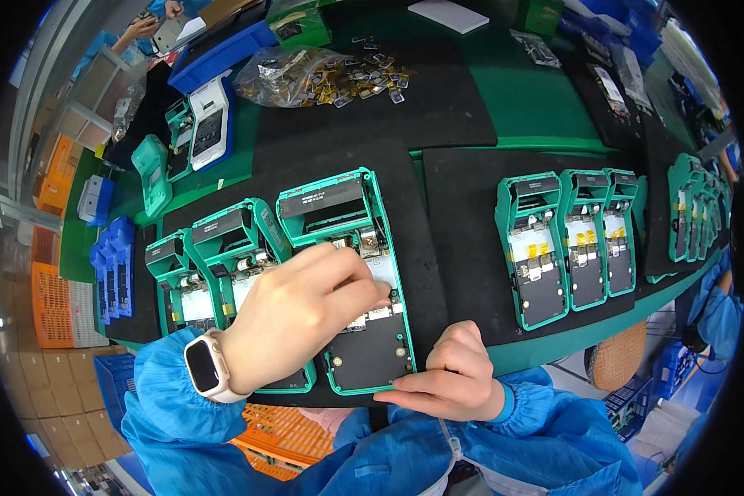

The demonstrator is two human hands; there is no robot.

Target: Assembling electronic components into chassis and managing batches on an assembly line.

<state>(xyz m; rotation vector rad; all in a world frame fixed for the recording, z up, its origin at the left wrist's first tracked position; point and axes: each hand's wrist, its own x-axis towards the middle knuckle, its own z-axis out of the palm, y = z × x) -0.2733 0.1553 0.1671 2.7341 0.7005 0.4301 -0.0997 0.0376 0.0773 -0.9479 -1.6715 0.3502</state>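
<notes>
In front of me lies an opened teal handheld device housing, with a black printer-like bay at its far end and a circuit board inside. My left hand, a smartwatch on its wrist, reaches over the housing. Its fingers are closed at the white middle part of the board; whatever they may pinch is hidden. My right hand has its fingers curled, with thumb and forefinger at the near right corner of the same housing. Two similar housings stand side by side to the left, partly covered by my left arm.
More teal housings with yellow tabs line the black mat on the right. Small metallic parts spill from a clear bag at the back. Blue trays sit left. Another person's hands show far left.
</notes>
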